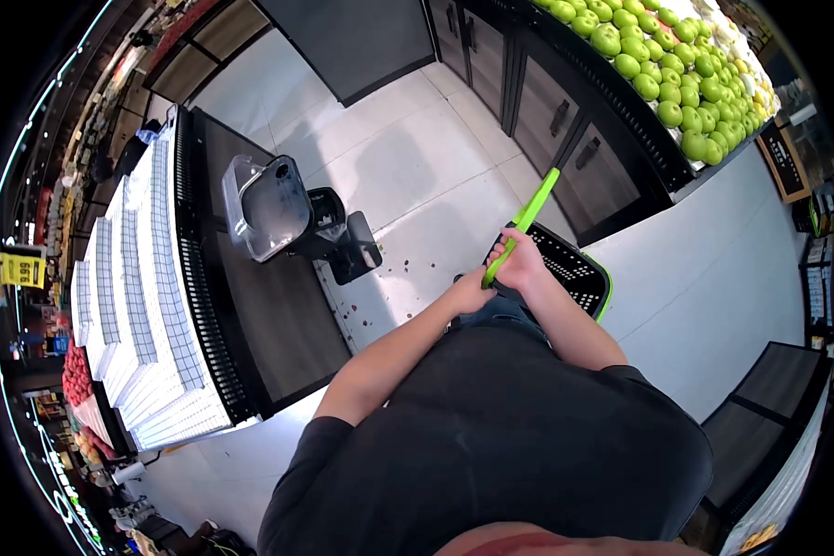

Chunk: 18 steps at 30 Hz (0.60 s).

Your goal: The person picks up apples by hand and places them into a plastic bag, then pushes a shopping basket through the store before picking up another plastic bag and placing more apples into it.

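Note:
A black shopping basket (pixel 579 269) with a green rim sits low in front of me. Its long green handle (pixel 528 218) points up and away toward the fruit stand. My right hand (pixel 521 262) is wrapped around the lower part of that handle. My left hand (pixel 473 292) rests against the handle's bottom end, just beside the right hand; whether it grips the handle I cannot tell. The basket's inside is mostly hidden by my arms.
A stand of green apples (pixel 663 69) over dark cabinet doors (pixel 565 120) runs along the upper right. A scale with a plastic bag dispenser (pixel 269 204) stands at the left on a dark counter (pixel 269 315), beside white gridded shelving (pixel 148 278). Light tiled floor (pixel 417 157) lies between.

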### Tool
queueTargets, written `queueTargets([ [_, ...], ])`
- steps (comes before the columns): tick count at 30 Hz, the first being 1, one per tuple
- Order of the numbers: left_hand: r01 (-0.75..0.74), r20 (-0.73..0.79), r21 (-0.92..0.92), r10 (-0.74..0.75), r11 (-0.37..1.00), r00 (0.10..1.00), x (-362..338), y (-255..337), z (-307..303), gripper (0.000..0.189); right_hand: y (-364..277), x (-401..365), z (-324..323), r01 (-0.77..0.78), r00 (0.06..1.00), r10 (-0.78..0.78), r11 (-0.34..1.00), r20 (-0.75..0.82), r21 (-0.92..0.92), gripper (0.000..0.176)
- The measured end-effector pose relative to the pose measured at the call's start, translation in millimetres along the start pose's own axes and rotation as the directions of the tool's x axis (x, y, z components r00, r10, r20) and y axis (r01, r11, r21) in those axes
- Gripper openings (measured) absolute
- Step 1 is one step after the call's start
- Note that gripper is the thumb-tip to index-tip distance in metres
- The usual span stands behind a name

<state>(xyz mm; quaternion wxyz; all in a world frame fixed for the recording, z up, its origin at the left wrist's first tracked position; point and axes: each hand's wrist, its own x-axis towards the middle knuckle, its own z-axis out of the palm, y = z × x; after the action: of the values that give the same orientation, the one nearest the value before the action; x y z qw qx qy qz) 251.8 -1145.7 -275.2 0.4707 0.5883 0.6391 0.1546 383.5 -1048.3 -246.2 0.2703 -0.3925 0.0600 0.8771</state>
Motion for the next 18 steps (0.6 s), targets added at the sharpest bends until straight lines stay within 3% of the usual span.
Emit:
queueTargets([
  [1, -0.068, 0.007, -0.046, 0.068, 0.997, 0.998, 8.1, 1.4, -16.7, 0.035, -5.8, 12.3, 9.8, -0.022, 1.000, 0.022, 1.000, 0.004, -0.012, 0.022],
  [2, -0.079, 0.011, -0.029, 0.079, 0.996, 0.997, 23.0, 4.0, -38.5, 0.035, -14.1, 27.1, 23.3, -0.009, 1.000, 0.009, 1.000, 0.017, -0.002, 0.022],
  [4, 0.143, 0.179, -0.178, -0.110, 0.974, 0.978, 37.8, 12.0, -70.0, 0.031, -19.0, 45.5, 38.5, 0.036, 0.998, -0.033, 0.998, 0.057, -0.056, 0.020],
  [5, 0.066, 0.136, -0.175, -0.043, 0.982, 0.990, 47.5, 3.1, -78.7, 0.028, -25.8, 57.3, 43.2, 0.022, 0.994, -0.017, 0.999, 0.106, -0.050, 0.022],
  [8, 0.094, 0.059, -0.182, -0.085, 0.979, 0.995, 75.0, -14.7, -106.9, 0.029, -40.3, 73.3, 78.7, 0.071, 0.994, -0.059, 0.990, 0.096, -0.122, 0.021],
  [12, 0.169, 0.066, -0.173, -0.160, 0.970, 0.985, 101.4, -2.6, -162.0, 0.027, -54.8, 104.7, 107.5, 0.083, 0.990, -0.060, 0.980, 0.128, -0.179, 0.029],
  [14, 0.286, 0.124, -0.171, -0.268, 0.943, 0.955, 122.2, -11.9, -182.9, 0.029, -56.6, 124.3, 117.9, 0.078, 0.988, -0.052, 0.980, 0.148, -0.180, 0.032],
  [18, 0.233, 0.118, -0.157, -0.216, 0.960, 0.969, 164.4, -42.2, -228.0, 0.032, -67.6, 159.5, 157.2, 0.137, 0.979, -0.102, 0.971, 0.179, -0.196, 0.039],
])
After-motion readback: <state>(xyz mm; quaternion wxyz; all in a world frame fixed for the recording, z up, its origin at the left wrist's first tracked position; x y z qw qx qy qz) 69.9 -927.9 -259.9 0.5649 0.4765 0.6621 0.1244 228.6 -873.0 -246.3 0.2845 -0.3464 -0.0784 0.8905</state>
